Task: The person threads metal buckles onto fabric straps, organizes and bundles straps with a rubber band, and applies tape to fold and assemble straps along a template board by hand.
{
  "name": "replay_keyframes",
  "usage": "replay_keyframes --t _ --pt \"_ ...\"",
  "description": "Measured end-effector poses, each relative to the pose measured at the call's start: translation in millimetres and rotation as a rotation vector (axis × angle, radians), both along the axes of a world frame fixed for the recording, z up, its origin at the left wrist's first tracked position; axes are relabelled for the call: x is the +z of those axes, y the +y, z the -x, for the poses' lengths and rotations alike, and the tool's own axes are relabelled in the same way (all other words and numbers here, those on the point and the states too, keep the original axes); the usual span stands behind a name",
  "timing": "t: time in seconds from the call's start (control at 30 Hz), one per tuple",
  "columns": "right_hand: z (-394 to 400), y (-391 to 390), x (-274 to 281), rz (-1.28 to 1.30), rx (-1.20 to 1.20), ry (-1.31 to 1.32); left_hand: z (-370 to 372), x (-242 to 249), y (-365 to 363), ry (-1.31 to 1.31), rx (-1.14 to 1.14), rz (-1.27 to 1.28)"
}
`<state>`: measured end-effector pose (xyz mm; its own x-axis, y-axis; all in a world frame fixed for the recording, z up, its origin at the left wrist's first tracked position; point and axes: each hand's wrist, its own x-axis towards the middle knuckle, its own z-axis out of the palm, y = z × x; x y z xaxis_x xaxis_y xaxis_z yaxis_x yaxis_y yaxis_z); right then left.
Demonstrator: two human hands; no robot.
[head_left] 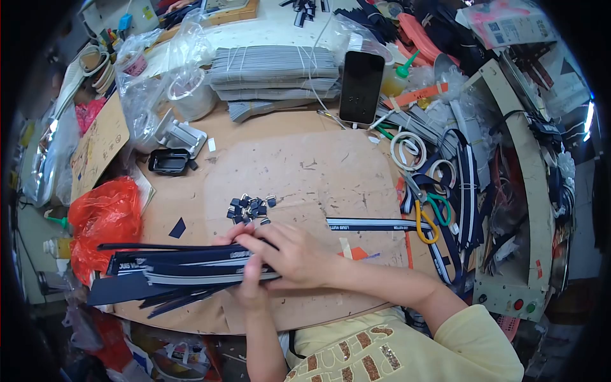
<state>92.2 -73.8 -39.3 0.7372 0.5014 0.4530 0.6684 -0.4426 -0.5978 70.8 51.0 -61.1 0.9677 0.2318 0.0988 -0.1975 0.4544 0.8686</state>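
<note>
A thick bundle of navy fabric strips (191,267), some with white stripes and lettering, lies sideways above the near left of the work board. Wrapped round its right end is my left hand (252,285), thumb in front and fingertips showing behind. My right hand (296,254) closes over the same end from the right, its fingers bent against the strips and partly overlapping the left hand. Just beyond the fingers sits a small pile of dark folded tabs with metal rings (249,207). One striped strip (369,224) stretches across the board to the right.
Scissors with orange and green handles (428,219) lie right, among tape rolls (408,151) and striped webbing. A phone (361,87) stands at the back beside tied grey stacks (273,73). A red plastic bag (105,223) and a black tray (168,162) are left.
</note>
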Motion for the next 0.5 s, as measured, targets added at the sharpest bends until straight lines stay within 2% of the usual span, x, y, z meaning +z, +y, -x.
replay_keyframes --t 0.07,0.13,0.23,0.3,0.4,0.47,0.5 --pt "2.7 9.2 15.5 0.028 0.002 -0.020 5.6 -5.1 16.2 -0.022 0.002 0.077" --pt "2.6 16.2 29.2 -0.043 0.158 0.026 13.3 1.9 33.2 -0.092 0.002 0.323" --pt "-1.0 28.5 33.6 -0.189 0.299 0.129 35.4 3.3 81.0 0.005 0.145 0.471" --pt "-17.8 35.6 30.6 -0.114 0.278 0.327 46.0 10.0 112.3 -0.145 0.138 0.568" --pt "-60.0 75.5 -1.2 0.020 0.189 0.221 67.0 11.1 143.0 -0.197 0.240 0.673" --pt "-76.6 108.8 -20.5 0.106 0.206 -0.127 78.3 9.1 156.1 -0.201 0.324 0.752" --pt "-77.8 124.9 -30.3 0.146 0.221 -0.153 83.9 6.3 160.7 -0.189 0.343 0.711"
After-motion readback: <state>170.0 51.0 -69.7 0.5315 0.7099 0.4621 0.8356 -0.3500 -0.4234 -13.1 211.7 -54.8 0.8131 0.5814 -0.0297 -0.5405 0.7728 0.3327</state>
